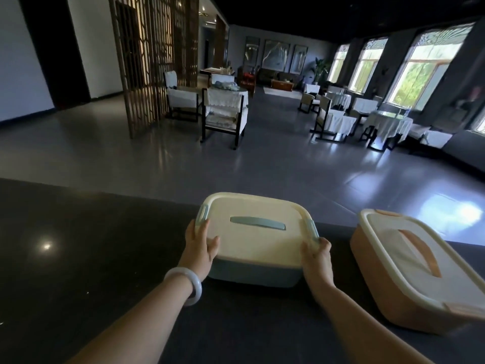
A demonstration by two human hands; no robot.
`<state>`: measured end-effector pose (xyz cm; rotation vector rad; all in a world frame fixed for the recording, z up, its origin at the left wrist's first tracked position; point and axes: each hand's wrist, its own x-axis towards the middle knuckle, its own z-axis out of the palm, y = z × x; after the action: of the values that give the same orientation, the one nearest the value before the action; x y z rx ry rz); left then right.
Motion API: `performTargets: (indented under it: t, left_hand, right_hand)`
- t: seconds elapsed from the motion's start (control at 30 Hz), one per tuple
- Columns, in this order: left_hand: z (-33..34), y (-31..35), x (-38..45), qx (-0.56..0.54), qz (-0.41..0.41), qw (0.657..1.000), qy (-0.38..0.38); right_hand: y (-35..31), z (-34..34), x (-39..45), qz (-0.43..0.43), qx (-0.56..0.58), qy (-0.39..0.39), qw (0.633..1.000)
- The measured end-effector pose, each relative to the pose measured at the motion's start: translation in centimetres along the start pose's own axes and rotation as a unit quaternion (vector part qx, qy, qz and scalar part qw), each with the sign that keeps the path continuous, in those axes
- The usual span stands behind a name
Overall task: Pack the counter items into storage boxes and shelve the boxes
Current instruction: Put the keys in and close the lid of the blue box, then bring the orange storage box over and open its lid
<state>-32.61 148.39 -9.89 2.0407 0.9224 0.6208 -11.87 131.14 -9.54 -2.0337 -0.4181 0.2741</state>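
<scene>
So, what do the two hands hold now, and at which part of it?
Both hold the blue storage box by its lidded sides: the left hand by the left clip, the right hand by the right clip.

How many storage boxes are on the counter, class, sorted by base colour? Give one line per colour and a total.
Blue box: 1, held at its sides by the left hand and right hand
Orange box: 1, to the right of it, untouched
Total: 2, both with cream lids on

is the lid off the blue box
No, the cream lid sits on the blue box, with both hands at its sides.
</scene>
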Motion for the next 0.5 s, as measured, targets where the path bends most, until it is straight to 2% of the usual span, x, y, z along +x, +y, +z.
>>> performTargets:
  t: [0.1,0.2,0.3,0.4,0.5]
  left_hand:
    - [-0.4,1.3,-0.1,0.063,-0.034,0.997,-0.008]
    - [-0.7,3.2,-0.4,0.223,-0.071,0.972,-0.005]
    - [0.6,5.4,-1.7,0.353,0.011,0.935,0.035]
    - [4.4,9.2,-3.7,0.337,0.089,0.936,0.052]
    - [9.9,14.3,-5.2,0.266,0.194,0.942,0.062]
  right_hand:
    - [-0.7,-1.6,0.4,0.028,-0.019,-0.075,0.997]
    - [-0.5,-4.5,0.9,-0.002,-0.116,-0.110,0.987]
    - [0.6,-8.6,1.4,-0.052,-0.183,-0.097,0.977]
    - [2.0,-13.5,2.1,-0.104,-0.209,-0.065,0.970]
    - [4.0,-19.3,3.4,-0.149,-0.232,-0.032,0.961]
